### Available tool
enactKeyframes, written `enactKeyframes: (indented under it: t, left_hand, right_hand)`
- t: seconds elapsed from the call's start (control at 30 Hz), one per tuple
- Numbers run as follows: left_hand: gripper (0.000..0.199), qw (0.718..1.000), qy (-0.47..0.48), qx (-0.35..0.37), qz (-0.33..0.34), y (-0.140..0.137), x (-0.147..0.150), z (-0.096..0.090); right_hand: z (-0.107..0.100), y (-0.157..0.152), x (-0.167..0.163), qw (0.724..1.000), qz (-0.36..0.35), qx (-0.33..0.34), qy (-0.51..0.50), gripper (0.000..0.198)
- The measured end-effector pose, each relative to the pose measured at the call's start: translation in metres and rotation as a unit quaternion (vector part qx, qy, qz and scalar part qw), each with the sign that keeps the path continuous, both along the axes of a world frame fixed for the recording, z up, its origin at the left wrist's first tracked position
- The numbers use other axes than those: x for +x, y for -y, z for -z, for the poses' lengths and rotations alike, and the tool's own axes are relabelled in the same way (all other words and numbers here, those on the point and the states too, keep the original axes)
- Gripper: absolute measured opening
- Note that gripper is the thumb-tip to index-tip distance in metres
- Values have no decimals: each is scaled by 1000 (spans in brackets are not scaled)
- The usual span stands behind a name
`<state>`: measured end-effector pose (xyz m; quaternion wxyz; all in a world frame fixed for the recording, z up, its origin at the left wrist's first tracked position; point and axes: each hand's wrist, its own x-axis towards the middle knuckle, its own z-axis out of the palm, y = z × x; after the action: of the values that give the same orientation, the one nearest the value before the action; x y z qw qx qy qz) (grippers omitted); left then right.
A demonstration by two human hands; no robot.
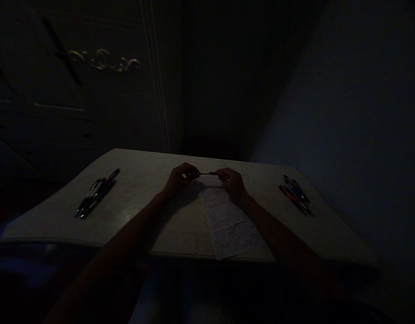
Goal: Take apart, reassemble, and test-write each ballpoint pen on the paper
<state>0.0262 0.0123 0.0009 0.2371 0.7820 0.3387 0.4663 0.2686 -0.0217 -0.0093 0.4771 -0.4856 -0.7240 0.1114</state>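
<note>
Both my hands hold one pen level above the far middle of the table, one at each end. The pen has a pale barrel and a dark part towards the right. My left hand pinches its left end, with fingers closed. At the dark right end, my right hand is closed on it. Below my hands and right forearm lie sheets of paper covered in fine marks, partly overlapping. The fingertips are dim, and the pen's very ends are hidden by them.
On the table's left side lies a bunch of pens, dark and clear. Another group of pens, red, blue and dark, lies at the right. A cabinet with ornate trim stands behind left; a wall rises at right. Light is very low.
</note>
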Motion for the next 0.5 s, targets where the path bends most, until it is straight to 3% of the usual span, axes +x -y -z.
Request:
enactKeyframes:
  t: [0.1, 0.2, 0.33, 0.5]
  left_hand:
    - [35, 1000, 9, 17, 12, 0, 1, 3]
    - [55, 999, 22, 17, -18, 1, 4, 4]
    - [44, 997, -20, -43, -64, 3, 3, -1]
    - [48, 993, -60, -91, -36, 3, 2, -5]
  right_hand:
    - [-1, 1, -1, 1000, -2, 1, -1, 31]
    - [-2, 2, -1, 1000, 0, -3, 0, 30]
    - [-2, 1, 0, 1000, 2, 5, 4, 30]
    - [-2, 0, 2, 1000, -9, 9, 6, 29]
